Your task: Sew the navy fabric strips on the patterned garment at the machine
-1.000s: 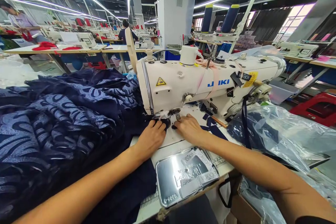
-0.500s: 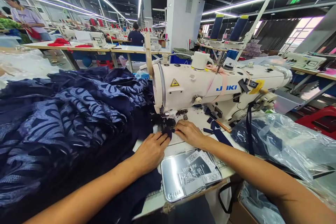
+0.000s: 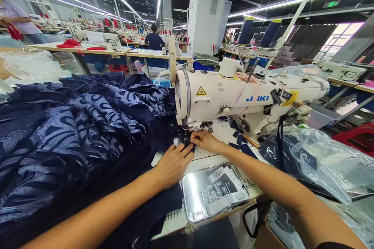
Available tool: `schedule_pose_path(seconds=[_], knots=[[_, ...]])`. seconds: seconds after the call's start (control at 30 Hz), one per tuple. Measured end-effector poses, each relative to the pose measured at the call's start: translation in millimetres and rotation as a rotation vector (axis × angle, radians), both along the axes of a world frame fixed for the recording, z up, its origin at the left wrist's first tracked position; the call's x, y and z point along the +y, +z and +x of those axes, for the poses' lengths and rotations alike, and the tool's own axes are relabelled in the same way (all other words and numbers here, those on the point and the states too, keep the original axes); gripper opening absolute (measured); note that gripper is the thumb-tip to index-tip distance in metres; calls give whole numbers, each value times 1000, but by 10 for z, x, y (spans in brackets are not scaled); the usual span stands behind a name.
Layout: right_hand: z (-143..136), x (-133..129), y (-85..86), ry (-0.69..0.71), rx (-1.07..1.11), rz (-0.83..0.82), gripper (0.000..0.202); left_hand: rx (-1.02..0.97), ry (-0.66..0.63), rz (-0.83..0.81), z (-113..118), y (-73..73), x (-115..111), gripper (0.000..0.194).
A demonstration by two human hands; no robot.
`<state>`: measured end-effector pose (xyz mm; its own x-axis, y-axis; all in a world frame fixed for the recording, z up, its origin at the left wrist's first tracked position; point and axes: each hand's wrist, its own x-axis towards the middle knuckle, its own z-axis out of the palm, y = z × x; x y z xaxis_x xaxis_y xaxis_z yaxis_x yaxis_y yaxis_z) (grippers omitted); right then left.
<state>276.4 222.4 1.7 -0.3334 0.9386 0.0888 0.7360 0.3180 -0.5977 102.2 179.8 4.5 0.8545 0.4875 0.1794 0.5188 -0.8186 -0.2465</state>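
Observation:
Under the needle area of a white sewing machine (image 3: 233, 97) lies dark navy cloth (image 3: 159, 134) with a small black label (image 3: 186, 136) on it. My left hand (image 3: 174, 162) rests flat on the cloth just in front of the presser foot, fingers stretched out. Close by on the right, my right hand (image 3: 207, 141) is pinched at the label's right edge; its fingertips partly cover what they grip. Below my hands, a shiny metal tray (image 3: 193, 198) holds several printed labels (image 3: 238, 198). A large heap of navy patterned fabric (image 3: 84, 124) spreads to the left.
Dark fabric scraps (image 3: 244, 146) and a wooden-handled tool (image 3: 250, 141) lie right of the needle area. Plastic-wrapped dark goods (image 3: 309, 155) sit at the right. Behind are other sewing tables (image 3: 108, 51), a pillar (image 3: 206, 15) and a seated person (image 3: 154, 39).
My right hand has moved slightly left to the label, its fingers curling into a pinch. My left hand stays on the cloth. The whole view has shifted slightly.

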Motion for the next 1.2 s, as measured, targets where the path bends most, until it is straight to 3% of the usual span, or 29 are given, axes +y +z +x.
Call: schedule_pose_path(seconds=[0.13, 0.3, 0.43, 0.53, 0.67, 0.8, 1.2], knots=[[3, -12, -32, 8, 16, 76, 11, -13, 15, -62, 10, 17, 13, 28], [57, -86, -117, 149, -37, 366, 8, -43, 20, -102, 9, 9, 17, 32], [120, -206, -143, 336, -277, 642, 19, -99, 22, -157, -48, 33, 28, 26], [160, -253, -133, 394, -431, 733, 24, -145, -16, -172, -116, 64, 55, 19], [207, -187, -111, 437, -495, 742, 25, -164, -42, -129, -126, 42, 96, 23], [235, -89, -85, 452, -563, 715, 29, -139, 20, -87, -42, -37, 122, 26], [246, -35, -124, 388, -631, 604, 36, -127, 93, -37, 54, -96, 135, 26]])
